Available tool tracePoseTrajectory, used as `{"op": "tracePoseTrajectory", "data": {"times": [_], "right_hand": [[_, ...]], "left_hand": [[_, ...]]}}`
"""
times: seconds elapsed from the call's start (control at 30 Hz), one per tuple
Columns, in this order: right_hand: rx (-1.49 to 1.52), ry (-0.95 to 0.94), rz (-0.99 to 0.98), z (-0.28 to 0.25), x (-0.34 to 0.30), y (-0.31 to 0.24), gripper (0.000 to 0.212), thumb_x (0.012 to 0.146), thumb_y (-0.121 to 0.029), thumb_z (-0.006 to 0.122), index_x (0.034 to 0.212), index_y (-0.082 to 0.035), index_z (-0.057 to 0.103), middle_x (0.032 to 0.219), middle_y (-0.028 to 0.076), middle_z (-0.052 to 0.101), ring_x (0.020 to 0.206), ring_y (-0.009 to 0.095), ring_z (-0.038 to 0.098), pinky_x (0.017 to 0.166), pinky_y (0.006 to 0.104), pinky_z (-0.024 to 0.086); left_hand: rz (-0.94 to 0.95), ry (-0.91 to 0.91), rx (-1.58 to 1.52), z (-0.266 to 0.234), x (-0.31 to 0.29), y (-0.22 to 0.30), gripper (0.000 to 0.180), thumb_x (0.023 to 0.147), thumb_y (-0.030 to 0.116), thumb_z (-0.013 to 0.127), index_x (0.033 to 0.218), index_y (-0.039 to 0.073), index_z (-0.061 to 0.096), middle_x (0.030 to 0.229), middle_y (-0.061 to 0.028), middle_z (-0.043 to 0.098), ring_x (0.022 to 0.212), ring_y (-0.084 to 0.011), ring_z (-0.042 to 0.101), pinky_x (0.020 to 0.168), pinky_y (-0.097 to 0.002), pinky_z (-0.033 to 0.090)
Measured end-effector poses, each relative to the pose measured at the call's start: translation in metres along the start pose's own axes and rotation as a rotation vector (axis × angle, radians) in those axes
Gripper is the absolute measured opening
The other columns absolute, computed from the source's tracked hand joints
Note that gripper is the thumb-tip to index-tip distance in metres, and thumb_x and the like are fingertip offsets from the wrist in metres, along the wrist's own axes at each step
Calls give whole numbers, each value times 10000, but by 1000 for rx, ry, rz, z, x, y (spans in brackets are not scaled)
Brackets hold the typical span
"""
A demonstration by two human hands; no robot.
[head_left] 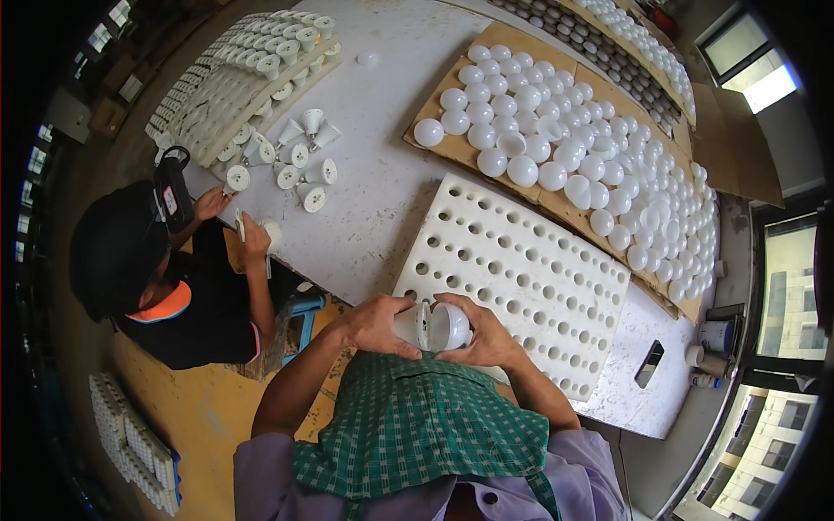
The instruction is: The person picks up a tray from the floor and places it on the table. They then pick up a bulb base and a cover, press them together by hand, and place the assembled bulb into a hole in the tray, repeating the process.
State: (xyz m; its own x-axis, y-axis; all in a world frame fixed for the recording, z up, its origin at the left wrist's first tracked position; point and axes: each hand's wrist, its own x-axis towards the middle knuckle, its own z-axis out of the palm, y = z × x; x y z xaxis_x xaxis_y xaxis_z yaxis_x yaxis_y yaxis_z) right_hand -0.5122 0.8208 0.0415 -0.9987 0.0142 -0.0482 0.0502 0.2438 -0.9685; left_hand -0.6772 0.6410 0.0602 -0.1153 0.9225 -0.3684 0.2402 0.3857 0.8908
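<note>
In front of my apron, my left hand (379, 326) grips a white bulb base (410, 325) between thumb and fingers. A white dome cover (452, 326) sits in my right hand (483, 335), fingers curled around it. The two pieces face each other with their rims very close; whether they touch I cannot tell. Just beyond both hands lies a white foam board (434, 233) with rows of round holes, where no bulbs stand.
Many white domes (527, 97) cover a cardboard sheet (512, 36) at the far right. Bulb bases (282, 39) are stacked far left, with several loose ones (294, 156) nearby. At left, a co-worker (178, 295) in a cap holds a bulb base. A phone-like dark object (649, 364) lies at right.
</note>
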Motion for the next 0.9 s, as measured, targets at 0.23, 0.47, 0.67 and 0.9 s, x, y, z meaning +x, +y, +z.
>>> {"op": "tracePoseTrajectory", "data": {"times": [0.23, 0.47, 0.67, 0.9], "right_hand": [[-266, -116, 56, 0, 6, -18, 895, 634, -280, 830, 1360, -49, 360, 1259, 201, 516, 1102, 355, 554, 939, 405, 460], [-298, -133, 72, 4, 9, -12, 870, 660, -300, 811, 1351, -45, 347, 1212, 216, 532, 1082, 376, 560, 908, 430, 470], [-233, 51, -159, 21, 8, -3, 820, 629, -199, 830, 1297, -43, 382, 1177, 179, 503, 1097, 347, 520, 935, 399, 437], [-119, 234, -449, 33, -7, -2, 669, 584, -129, 829, 1158, -43, 495, 1123, 148, 486, 1024, 296, 511, 879, 390, 431]], "left_hand": [[-47, 11, 100, 4, 3, 0, 597, 557, 322, 852, 975, -39, 625, 884, -190, 674, 812, -256, 662, 757, -357, 502], [-48, 51, 91, 6, 6, 1, 594, 545, 355, 853, 942, -38, 649, 884, -196, 678, 814, -262, 668, 762, -354, 507], [-12, 75, 128, 10, 6, 9, 590, 555, 390, 853, 905, -46, 663, 878, -206, 676, 821, -277, 674, 748, -360, 517], [146, 54, 146, 15, -6, 42, 603, 558, 417, 848, 870, -61, 653, 834, -219, 670, 794, -298, 680, 727, -370, 527]]}}
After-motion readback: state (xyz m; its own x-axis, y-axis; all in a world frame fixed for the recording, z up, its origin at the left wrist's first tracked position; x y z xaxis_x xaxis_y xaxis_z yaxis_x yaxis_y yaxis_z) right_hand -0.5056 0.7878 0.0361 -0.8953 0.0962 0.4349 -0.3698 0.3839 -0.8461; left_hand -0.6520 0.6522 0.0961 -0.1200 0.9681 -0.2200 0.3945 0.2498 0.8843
